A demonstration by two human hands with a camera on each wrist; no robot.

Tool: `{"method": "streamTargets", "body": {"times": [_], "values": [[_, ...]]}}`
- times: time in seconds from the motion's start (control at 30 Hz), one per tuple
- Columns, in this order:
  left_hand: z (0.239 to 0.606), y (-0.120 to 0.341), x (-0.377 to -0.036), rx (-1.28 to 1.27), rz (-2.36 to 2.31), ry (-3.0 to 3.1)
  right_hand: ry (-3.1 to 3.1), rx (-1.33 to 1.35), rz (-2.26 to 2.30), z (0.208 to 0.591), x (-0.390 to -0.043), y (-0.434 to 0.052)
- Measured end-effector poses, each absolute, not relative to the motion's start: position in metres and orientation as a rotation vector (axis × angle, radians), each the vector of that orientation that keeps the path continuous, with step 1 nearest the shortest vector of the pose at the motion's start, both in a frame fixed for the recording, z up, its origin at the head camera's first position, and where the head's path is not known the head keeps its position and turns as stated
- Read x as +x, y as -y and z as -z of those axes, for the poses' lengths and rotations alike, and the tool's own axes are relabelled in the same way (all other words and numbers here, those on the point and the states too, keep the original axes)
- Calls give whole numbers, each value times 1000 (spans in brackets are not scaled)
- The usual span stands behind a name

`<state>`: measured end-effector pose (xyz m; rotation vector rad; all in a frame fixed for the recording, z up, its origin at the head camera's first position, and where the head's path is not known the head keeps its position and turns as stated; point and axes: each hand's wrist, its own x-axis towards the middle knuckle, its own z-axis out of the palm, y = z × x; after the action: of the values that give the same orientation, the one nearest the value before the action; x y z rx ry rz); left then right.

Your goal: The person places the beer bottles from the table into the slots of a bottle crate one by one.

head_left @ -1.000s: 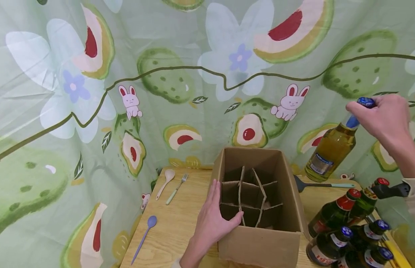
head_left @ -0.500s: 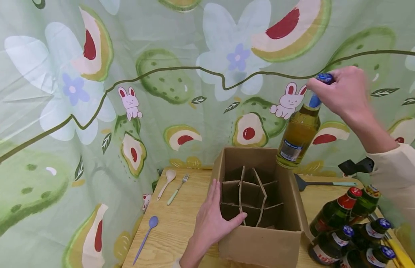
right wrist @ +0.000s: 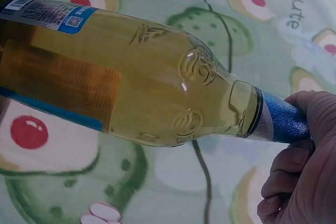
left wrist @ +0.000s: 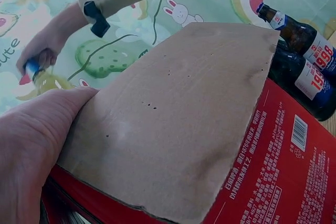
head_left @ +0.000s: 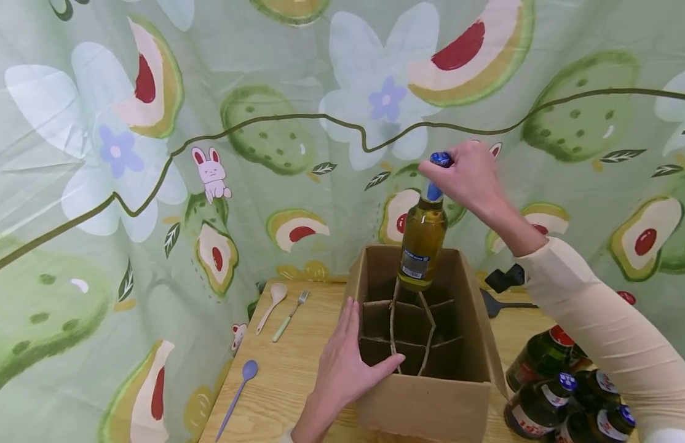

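My right hand [head_left: 471,178] grips a clear glass beer bottle [head_left: 423,237] by its blue-foiled neck, just under the cap. The bottle hangs nearly upright, its base over the far cells of an open cardboard box [head_left: 422,406]. Yellow liquid and a blue label show in the right wrist view, where fingers curl round the neck. Brown dividers [head_left: 411,304] split the box into cells. My left hand [head_left: 345,372] rests at the box's near left corner, fingers straight along the left side and thumb over the front rim. The left wrist view shows red printed cardboard [left wrist: 283,166] on the box's outside.
Several dark beer bottles [head_left: 542,406] stand right of the box, partly behind my right sleeve. A dark spatula [head_left: 500,304] lies behind them. A pale spoon [head_left: 277,294], a fork [head_left: 291,315] and a purple spoon [head_left: 249,370] lie left. A patterned curtain hangs behind.
My right hand has carried the clear bottle leftward from over the right side of the table to above the box, and the bottle is now more upright. My left hand has stayed at the box.
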<state>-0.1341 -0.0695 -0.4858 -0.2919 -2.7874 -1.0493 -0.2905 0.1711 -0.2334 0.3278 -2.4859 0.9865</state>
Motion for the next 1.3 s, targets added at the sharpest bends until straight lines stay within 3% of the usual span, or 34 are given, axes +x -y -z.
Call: {"method": "streamTargets", "body": {"times": [0.63,1.3], "values": [[486,72,-134,-276,1050,2796,2441,369,-1168,325,-322,-121],[484,71,-134,-256,1075,2790,2649,475,-965,373,-326,-113]]}}
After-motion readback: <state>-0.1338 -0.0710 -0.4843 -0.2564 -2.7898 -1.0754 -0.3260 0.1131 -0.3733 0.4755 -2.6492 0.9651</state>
